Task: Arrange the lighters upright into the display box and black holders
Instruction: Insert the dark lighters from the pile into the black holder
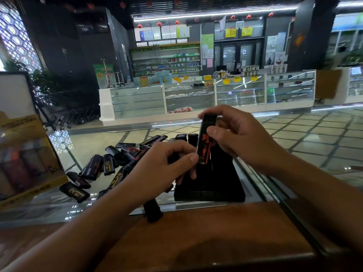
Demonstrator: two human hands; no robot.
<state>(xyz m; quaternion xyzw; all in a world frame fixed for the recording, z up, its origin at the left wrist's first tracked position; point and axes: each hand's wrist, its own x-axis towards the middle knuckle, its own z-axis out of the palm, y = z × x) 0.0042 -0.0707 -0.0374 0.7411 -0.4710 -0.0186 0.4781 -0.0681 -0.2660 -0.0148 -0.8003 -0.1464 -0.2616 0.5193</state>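
My right hand (233, 136) pinches a black lighter with red lettering (205, 142) upright above the black holder (214, 185). The thumb of my left hand (165, 165) touches the bottom end of that lighter, and its fingers curl around something dark that I cannot make out. Two or three lighters (186, 137) stand upright at the far end of the holder. A pile of several black lighters (110, 163) lies flat on the glass counter to the left. One more lighter (153, 210) lies under my left wrist at the counter's edge. A yellow display box (25, 154) stands at the far left.
The glass counter top (82, 146) meets a brown wooden ledge (196, 238) in front of me. A white board (13, 93) stands behind the yellow box. Glass shop cabinets (196, 97) line the far side of the tiled floor.
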